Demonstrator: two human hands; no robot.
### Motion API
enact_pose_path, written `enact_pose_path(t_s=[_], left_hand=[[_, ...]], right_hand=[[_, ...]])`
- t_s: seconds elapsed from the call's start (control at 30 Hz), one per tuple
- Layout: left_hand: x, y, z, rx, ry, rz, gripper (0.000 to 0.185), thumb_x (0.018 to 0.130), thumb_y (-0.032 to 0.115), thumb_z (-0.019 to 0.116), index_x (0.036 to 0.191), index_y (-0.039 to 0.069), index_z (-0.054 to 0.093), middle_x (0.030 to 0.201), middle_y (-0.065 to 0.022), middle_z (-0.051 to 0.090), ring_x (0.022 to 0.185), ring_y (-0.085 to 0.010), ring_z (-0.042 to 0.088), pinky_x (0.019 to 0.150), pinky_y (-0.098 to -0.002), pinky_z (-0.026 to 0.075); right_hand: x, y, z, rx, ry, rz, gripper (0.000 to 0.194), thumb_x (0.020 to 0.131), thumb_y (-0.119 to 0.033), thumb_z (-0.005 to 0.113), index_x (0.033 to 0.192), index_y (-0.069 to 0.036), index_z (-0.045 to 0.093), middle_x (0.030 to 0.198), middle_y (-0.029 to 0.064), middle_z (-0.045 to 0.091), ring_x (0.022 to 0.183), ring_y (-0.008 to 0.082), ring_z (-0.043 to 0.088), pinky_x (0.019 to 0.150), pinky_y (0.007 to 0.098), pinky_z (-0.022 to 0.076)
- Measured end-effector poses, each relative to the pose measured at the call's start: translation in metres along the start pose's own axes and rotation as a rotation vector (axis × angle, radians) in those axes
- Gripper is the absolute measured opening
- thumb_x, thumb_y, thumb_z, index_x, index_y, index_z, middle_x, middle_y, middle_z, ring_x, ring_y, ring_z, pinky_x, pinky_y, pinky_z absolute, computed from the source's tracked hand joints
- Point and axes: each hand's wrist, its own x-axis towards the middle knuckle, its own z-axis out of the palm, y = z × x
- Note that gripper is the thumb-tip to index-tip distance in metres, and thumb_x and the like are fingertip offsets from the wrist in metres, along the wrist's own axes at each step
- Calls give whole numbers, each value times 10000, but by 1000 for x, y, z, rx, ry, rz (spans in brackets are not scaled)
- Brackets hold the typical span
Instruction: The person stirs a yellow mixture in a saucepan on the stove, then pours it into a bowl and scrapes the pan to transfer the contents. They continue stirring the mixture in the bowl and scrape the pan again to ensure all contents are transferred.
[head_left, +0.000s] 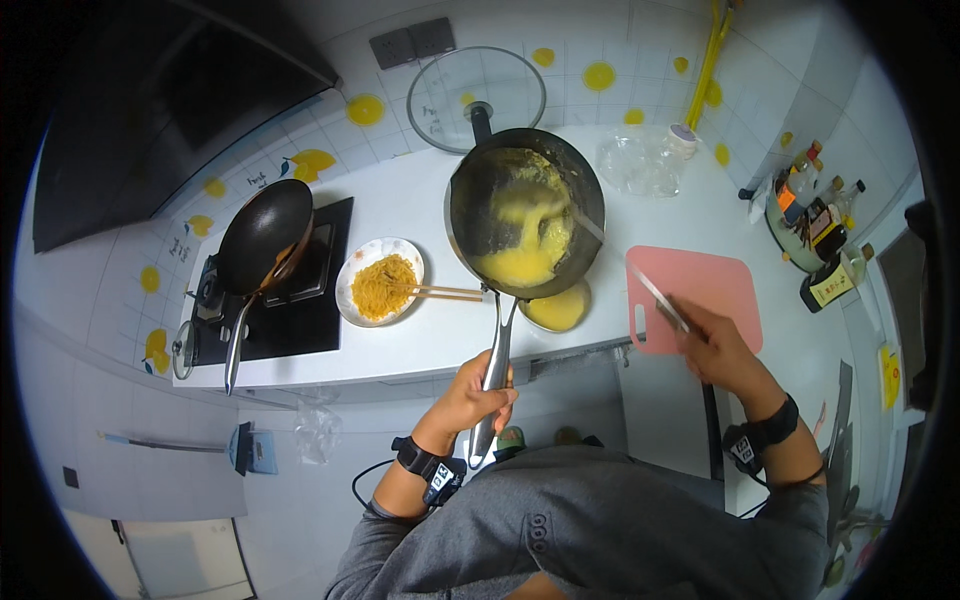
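Observation:
My left hand (480, 401) grips the long metal handle of a dark wok (465, 210). The wok sits above the white countertop, overlapping a bowl of yellow food (556, 309); whether it touches the bowl I cannot tell. Soft yellow food (529, 259) lies in the wok, mostly on the side nearer me, with bits stuck up the far wall. My right hand (712, 346) holds the metal handle of a cooking utensil (656, 296), above a pink cutting board (720, 285). The utensil's far end reaches into the wok and is blurred among the food.
A plate (345, 300) of yellow shredded food with chopsticks (450, 292) stands left of the wok. Further left, another wok (262, 236) sits on a gas stove (300, 330). A glass lid (517, 82) leans behind. Bottles (829, 232) and crumpled clear plastic (645, 165) are at right.

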Motion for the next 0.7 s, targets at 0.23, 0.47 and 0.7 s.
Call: enact_pose_path(t_s=[0.23,0.47,0.7], left_hand=[[0,-3,1,27,22,19,171,798,-68,512,877,25,393,608,-49,481,435,-136,526,406,-252,422],[3,-4,-2,52,81,-33,175,798,-66,517,861,34,388,608,-37,478,433,-130,524,405,-244,412],[0,-4,1,153,75,-23,178,797,-59,527,861,32,388,597,-30,477,438,-121,528,403,-238,407]], right_hand=[[-5,2,1,-190,57,-37,416,852,-52,504,1261,-31,429,899,136,580,731,204,556,695,294,445],[-10,-7,3,-121,2,-196,413,852,-70,521,1253,-32,429,952,139,593,827,243,587,783,315,447],[3,20,-5,-299,-23,-371,462,829,-60,551,1269,-30,412,969,161,594,841,307,590,762,339,463]])
